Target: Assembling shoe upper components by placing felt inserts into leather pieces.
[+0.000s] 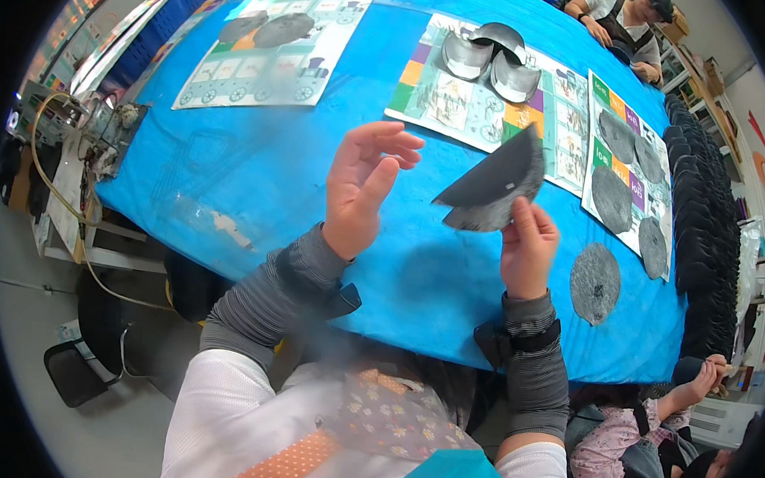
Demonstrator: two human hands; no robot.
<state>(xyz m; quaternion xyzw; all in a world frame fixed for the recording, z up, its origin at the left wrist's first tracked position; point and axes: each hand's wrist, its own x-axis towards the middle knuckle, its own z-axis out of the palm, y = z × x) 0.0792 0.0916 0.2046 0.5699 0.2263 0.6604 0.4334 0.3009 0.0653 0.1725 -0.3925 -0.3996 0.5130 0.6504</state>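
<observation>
Above the blue-covered table, my right hand [529,247] pinches a dark half-moon piece of fabric [494,180] by its lower edge. The piece looks folded, with a smooth black side and a fuzzy grey edge; a small pale mark shows on it. To its left my left hand [359,186] is raised with thumb and fingers apart, holding nothing and not touching the piece. A round grey felt-like piece [595,283] with a dark patch lies flat on the table, right of my right hand.
Several curved dark cap-like pieces [512,77] sit on a printed sheet [415,107] beyond my hands. Grey rounds [611,199] lie on another sheet at right, and more [283,29] at far left. Stacked black pieces [699,221] line the right edge. Two other people work nearby.
</observation>
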